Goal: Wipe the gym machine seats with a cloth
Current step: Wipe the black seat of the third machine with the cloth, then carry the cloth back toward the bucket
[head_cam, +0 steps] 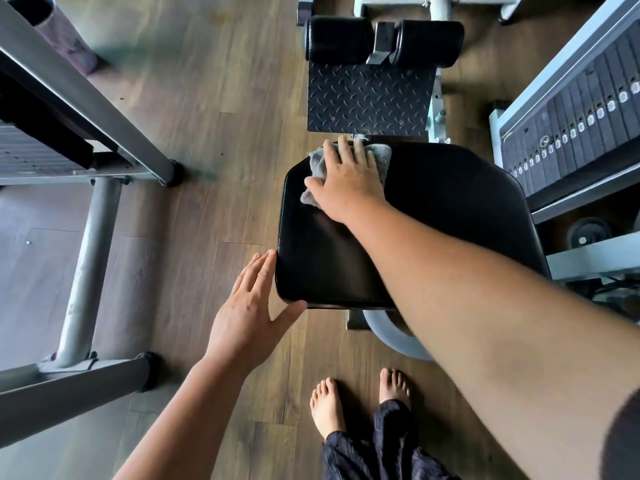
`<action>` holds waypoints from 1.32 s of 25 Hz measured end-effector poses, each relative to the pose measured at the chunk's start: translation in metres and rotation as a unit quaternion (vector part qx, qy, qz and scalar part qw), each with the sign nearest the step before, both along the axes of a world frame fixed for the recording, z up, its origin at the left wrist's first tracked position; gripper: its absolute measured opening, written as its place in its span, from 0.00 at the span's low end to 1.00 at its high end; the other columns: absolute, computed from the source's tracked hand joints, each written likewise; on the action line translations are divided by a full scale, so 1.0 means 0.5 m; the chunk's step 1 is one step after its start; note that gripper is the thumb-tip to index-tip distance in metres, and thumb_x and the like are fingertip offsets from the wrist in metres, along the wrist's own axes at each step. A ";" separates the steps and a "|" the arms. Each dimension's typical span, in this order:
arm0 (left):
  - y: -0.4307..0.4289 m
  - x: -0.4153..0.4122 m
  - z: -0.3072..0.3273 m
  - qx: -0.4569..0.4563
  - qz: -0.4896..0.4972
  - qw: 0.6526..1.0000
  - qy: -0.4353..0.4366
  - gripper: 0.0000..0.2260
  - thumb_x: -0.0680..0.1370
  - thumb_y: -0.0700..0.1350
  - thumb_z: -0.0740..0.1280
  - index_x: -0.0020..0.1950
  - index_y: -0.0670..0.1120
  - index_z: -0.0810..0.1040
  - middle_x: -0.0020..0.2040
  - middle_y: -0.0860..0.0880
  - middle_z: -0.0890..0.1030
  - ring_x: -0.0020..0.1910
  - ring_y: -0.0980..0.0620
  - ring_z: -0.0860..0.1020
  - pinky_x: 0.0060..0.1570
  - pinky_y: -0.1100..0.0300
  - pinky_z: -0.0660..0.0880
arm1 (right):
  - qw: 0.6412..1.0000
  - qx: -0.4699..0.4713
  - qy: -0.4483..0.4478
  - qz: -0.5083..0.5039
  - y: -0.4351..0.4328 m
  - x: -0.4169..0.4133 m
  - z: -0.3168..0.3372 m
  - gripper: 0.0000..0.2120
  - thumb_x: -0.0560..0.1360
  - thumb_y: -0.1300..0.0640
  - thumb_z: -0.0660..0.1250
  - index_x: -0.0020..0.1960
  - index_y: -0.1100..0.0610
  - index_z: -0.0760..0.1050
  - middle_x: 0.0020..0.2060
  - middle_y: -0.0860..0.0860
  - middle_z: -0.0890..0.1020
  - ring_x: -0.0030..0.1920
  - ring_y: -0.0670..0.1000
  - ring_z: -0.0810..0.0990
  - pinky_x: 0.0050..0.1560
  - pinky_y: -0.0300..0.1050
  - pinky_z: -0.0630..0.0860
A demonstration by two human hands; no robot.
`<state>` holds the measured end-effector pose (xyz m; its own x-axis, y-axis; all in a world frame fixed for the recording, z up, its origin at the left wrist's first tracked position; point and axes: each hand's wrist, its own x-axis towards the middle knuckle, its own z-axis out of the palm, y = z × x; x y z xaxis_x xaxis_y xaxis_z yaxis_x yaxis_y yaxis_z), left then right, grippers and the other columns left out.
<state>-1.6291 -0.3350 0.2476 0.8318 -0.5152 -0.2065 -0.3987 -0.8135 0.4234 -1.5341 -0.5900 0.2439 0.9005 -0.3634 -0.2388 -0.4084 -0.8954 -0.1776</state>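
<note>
A black padded seat (450, 216) of a gym machine fills the middle of the view. My right hand (346, 181) lies flat on a grey cloth (318, 164) at the seat's far left corner, fingers spread and pressing the cloth down. My left hand (249, 306) rests open against the seat's near left edge, thumb along the front rim, holding nothing. My right forearm crosses over the seat's near half and hides part of it.
Beyond the seat are a black checker-plate footrest (370, 98) and two black roller pads (381, 39). A weight stack (571, 133) stands at the right. A grey machine frame (90, 258) stands on the wooden floor at the left. My bare feet (356, 403) are below the seat.
</note>
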 end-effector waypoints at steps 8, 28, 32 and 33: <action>-0.001 0.000 0.018 0.018 0.007 0.999 0.036 0.41 0.77 0.68 0.63 0.84 0.53 0.50 0.83 0.56 0.55 0.82 0.55 0.51 0.73 0.52 0.66 | 0.988 0.125 -0.081 0.040 0.167 -0.213 0.028 0.25 0.82 0.52 0.60 0.78 0.53 0.63 0.79 0.51 0.62 0.81 0.54 0.54 0.80 0.54 0.49; 0.173 -0.180 0.535 0.128 0.213 0.967 -0.056 0.31 0.77 0.62 0.68 0.78 0.54 0.67 0.75 0.49 0.71 0.73 0.45 0.68 0.68 0.46 0.72 | 0.934 0.211 -0.129 0.256 0.278 -0.309 0.556 0.13 0.79 0.55 0.65 0.62 0.55 0.77 0.56 0.59 0.83 0.57 0.63 0.80 0.54 0.51 0.76; 0.254 -0.353 0.585 0.145 0.321 0.935 -0.038 0.30 0.77 0.62 0.68 0.78 0.55 0.66 0.75 0.50 0.70 0.71 0.45 0.69 0.68 0.47 0.73 | 0.901 0.228 -0.123 0.348 0.374 -0.388 0.619 0.13 0.78 0.54 0.66 0.61 0.53 0.79 0.56 0.57 0.84 0.57 0.62 0.80 0.53 0.50 0.76; 0.281 -0.400 0.599 0.146 0.349 0.925 -0.032 0.30 0.77 0.61 0.68 0.77 0.55 0.67 0.74 0.49 0.71 0.70 0.44 0.70 0.67 0.47 0.73 | 0.889 0.236 -0.117 0.375 0.407 -0.416 0.633 0.12 0.78 0.54 0.65 0.61 0.53 0.79 0.55 0.57 0.85 0.56 0.61 0.81 0.53 0.49 0.76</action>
